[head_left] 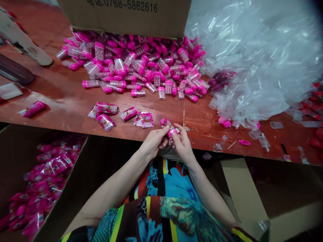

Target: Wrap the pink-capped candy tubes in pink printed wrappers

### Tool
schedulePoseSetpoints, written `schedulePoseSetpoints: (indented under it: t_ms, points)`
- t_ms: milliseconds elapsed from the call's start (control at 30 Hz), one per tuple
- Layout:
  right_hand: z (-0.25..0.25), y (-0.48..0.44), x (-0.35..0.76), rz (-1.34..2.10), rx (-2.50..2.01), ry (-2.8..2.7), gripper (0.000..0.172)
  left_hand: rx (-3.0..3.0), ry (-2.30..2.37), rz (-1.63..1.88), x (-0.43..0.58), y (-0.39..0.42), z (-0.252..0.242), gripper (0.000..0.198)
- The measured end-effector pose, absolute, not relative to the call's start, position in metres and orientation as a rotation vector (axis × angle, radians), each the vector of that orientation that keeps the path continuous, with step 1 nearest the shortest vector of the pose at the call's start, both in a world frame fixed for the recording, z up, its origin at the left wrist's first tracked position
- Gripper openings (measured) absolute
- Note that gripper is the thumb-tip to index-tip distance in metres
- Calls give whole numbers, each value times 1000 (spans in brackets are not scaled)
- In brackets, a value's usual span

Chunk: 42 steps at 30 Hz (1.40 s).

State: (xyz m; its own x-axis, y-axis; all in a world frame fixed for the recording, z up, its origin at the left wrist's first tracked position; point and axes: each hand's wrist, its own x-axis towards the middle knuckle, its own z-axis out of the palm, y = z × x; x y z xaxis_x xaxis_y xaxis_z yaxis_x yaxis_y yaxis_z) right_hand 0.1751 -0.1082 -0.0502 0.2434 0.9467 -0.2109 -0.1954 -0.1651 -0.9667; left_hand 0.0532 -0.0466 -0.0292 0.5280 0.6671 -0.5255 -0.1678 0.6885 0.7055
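At the table's front edge, both hands meet around a small clear bottle (pixel 172 131) with a pink cap and pink balls inside. My left hand (pixel 155 140) is closed, its thumb and fingers pinching at the bottle's left side by a pink printed sleeve (pixel 165 122). My right hand (pixel 183 145) is closed round the bottle from the right, and its fingers partly hide it. Just left of the hands lie several bottles in pink printed sleeves (pixel 147 120). Beyond them spreads a big heap of unsleeved pink-capped bottles (pixel 138 69).
Behind the heap stands a cardboard box (pixel 126 16). A large pile of clear plastic sleeves (pixel 254 64) covers the right side. Below the table at left, an open carton (pixel 73 178) holds sleeved bottles. Scraps and a pink cap (pixel 244 142) lie front right.
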Motion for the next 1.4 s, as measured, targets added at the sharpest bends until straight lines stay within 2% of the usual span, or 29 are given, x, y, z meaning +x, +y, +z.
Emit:
schedulePoseSetpoints:
  t_ms: [100,300,600,767,833,1033,1167,1300,1400]
  points:
    - [-49,-107,176,1277,-1321,-812,54,646,841,519,52,-48,-30,44]
    - [-50,-109,181,1327,-1207,-764,80,522,793,620,48,-42,-32,39]
    - [-53,-113,179,1606,-1092,-675,65,565,740,596,44,-37,-32,41]
    - [-64,-109,169,1109,-1377,-966,61,576,857,584,40,-38,-32,44]
    - [-66,-109,168,1073,-1397,-1025,61,561,855,587,40,-39,-33,43]
    - [-62,-109,166,1200,-1355,-1003,66,486,883,709,41,-37,-36,42]
    - [-50,-108,163,1312,-1298,-838,62,542,788,623,38,-38,-36,43]
    - [-41,-105,166,1527,-1209,-651,66,600,763,545,34,-44,-31,42]
    - [-39,-103,170,1554,-1192,-627,69,610,753,508,32,-45,-28,42]
